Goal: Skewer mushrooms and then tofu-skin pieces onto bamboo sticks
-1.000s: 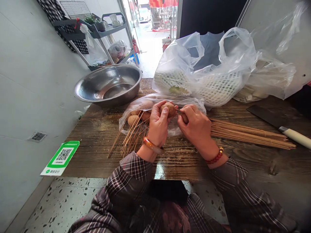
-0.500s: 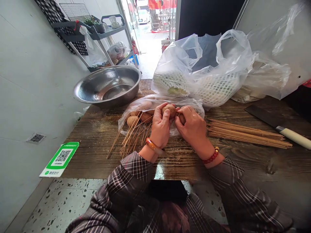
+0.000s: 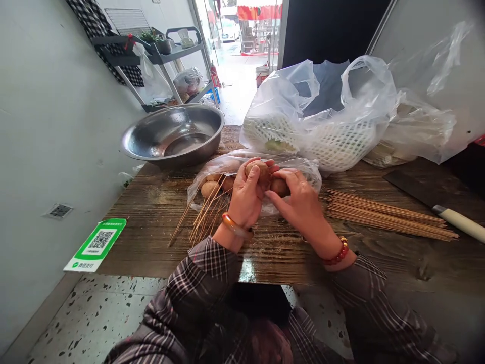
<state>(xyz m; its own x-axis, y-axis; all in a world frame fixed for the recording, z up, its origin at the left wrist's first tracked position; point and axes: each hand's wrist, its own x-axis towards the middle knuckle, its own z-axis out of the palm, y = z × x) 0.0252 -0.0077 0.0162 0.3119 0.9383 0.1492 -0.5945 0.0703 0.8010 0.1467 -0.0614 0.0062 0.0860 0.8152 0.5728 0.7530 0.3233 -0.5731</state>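
Observation:
My left hand is wrapped round a brown potato above the clear plastic bag. Just right of it, my right hand has its thumb and fingers apart, beside another potato; whether it touches that one is unclear. More potatoes lie in the bag to the left. Several thin wooden sticks fan out from the bag's left part over the table. A bundle of skewers rests to the right of my right hand.
A steel basin stands at the back left of the wooden table. Behind the potatoes are plastic bags with net-wrapped contents. A cleaver lies at the far right. A green payment card is at the left edge.
My left hand has shifted slightly left with its potato. My right hand's fingers have opened from a pinch near that potato, and the hands are a little farther apart. The view has shifted slightly.

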